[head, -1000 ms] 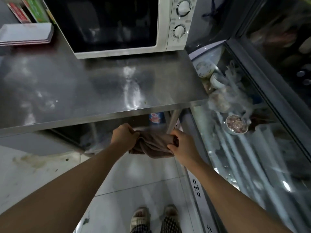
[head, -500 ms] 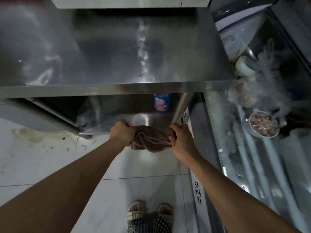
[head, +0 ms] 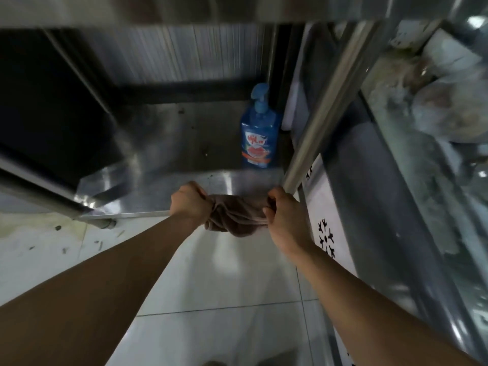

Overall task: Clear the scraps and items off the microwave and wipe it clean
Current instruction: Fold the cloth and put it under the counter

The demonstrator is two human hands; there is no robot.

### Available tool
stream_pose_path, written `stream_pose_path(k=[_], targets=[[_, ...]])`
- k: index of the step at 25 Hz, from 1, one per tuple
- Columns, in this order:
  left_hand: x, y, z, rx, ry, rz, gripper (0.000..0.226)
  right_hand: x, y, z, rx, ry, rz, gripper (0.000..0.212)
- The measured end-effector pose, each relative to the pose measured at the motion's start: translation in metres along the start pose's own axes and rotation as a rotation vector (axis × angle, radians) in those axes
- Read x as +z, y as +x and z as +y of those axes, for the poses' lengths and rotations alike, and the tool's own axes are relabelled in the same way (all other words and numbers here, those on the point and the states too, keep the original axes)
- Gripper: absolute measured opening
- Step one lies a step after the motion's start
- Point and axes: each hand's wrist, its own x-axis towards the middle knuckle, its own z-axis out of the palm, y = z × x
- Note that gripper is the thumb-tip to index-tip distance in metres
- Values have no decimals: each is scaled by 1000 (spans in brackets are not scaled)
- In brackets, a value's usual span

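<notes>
**Cloth held bunched over lower shelf; microwave out of view**

A brown cloth [head: 235, 220] is gripped at both ends, bunched and sagging between the two hands. The fingers of the left hand [head: 190, 204] are curled fully around one end; those of the right hand [head: 284, 220] are curled around the other, with the thumb laid along the fabric. Neither hand has anything else in it. The cloth is held in the air above the front edge of the steel lower shelf [head: 169, 165], clear of the tiled floor [head: 216, 286]. The microwave is not visible, so the state of its cleaning cannot be judged.

Risks noted:
- If the cloth is being wrung, water is judged likely to fall on the shelf edge and tiles, leaving a slip hazard at the feet.
- The right hand lies just beside the table leg [head: 324, 101]; knuckles could be knocked on it during twisting.
- Debris specks on the shelf could be picked up if the cloth is lowered, then transferred to the microwave.

Markings: the blue pump bottle [head: 258, 133] at the shelf's rear carries a red-and-white label, its script too blurred to read. Black snowflake symbols are printed on the white cabinet panel [head: 320, 207] at right.
</notes>
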Motion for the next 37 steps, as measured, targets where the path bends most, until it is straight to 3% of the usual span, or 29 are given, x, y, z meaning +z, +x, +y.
stream_pose_path(k=[2,4,8,18,23,32,35,37], targets=[[22,23,-9,15,-19,9,9,25,15,14,15,-29,20,3],[37,42,-16,24,-11,26,8,46,30,24,86,161,-7,5],[60,76,-27,41,-6,80,9,79,50,45,167,464,-91,41],[99,130,-30,162,-21,146,17,117,95,80,-37,64,156,16],[117,157,-25,188,-46,154,16,142,126,88,-24,-234,261,35],[152,181,-38,323,307,138,17,168,144,106,22,-411,165,32],[148,177,-42,319,465,110,32,170,141,111,84,-423,-12,35],[142,171,-43,313,489,95,45,168,133,105,132,-424,-53,53]])
